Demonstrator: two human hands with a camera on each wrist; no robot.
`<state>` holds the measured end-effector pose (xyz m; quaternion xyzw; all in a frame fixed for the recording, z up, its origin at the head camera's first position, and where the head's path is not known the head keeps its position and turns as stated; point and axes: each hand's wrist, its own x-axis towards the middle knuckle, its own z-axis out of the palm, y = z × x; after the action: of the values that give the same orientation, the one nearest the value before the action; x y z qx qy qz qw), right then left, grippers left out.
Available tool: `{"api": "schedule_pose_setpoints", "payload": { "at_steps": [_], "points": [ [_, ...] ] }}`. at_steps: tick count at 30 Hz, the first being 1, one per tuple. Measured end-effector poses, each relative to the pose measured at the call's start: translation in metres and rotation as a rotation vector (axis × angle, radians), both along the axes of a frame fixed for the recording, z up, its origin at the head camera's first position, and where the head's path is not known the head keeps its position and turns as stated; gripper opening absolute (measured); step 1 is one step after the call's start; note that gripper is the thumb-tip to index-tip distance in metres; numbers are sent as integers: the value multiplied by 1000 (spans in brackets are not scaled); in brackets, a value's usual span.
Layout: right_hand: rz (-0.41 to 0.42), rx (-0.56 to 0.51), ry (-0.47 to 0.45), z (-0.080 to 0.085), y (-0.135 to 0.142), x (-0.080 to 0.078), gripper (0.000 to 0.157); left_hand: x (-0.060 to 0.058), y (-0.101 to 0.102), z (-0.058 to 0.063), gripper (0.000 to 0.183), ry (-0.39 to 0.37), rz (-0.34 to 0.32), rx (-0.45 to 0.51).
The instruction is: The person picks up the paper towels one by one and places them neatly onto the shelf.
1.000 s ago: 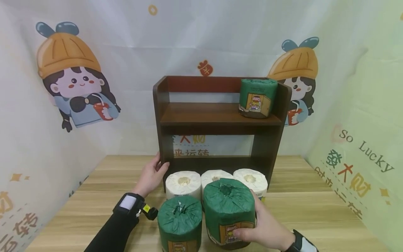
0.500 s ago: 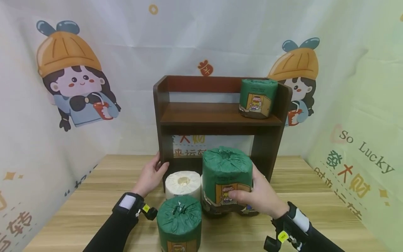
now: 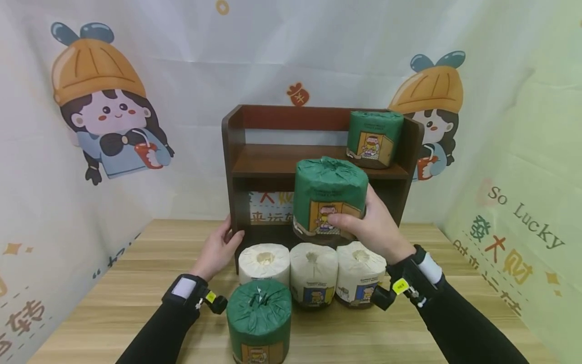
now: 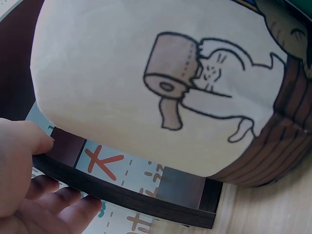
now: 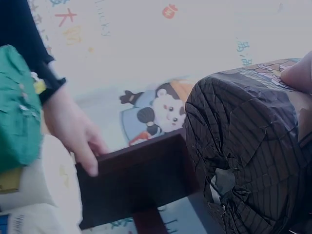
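Observation:
My right hand grips a green-wrapped toilet roll, thumb across its printed front. The roll is held up before the lower opening of the dark brown two-tier shelf, overlapping the middle board's front edge. Its dark striped underside shows in the right wrist view. My left hand holds the left side panel of the shelf, thumb on one face and fingers on the other. A second green roll stands at the right end of the upper tier. Another green roll stands on the table near me.
Three white-wrapped toilet rolls stand in a row on the wooden table, right before the shelf. A printed cloth backdrop rises behind and on both sides.
My right hand has lifted the green roll from in front of the white rolls, up and forward to the shelf's middle board. My left hand stays on the side panel.

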<state>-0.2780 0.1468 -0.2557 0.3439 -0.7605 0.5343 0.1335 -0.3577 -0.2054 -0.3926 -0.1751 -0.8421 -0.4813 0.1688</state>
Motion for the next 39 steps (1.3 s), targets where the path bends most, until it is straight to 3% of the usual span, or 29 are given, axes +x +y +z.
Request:
{"api": "schedule_pose_setpoints", "payload": {
  "at_steps": [7, 17, 22, 28, 34, 39],
  "points": [
    [-47, 3, 13, 25, -3, -15, 68, 0, -1, 2, 61, 1, -2, 0],
    [-178, 35, -9, 51, -9, -36, 74, -1, -1, 1, 61, 25, -3, -1],
    [-247, 53, -32, 54, -10, -47, 78, 1, -1, 1, 61, 9, -3, 0],
    [-274, 57, -28, 54, -10, -58, 81, 2, -1, 1, 61, -8, -3, -7],
    [-373, 83, -96, 56, -12, -62, 106, 2, -1, 1, 61, -7, -9, -6],
    [-473, 127, -32, 56, -18, -66, 107, 1, -2, 1, 61, -2, -13, -3]
  ]
}}
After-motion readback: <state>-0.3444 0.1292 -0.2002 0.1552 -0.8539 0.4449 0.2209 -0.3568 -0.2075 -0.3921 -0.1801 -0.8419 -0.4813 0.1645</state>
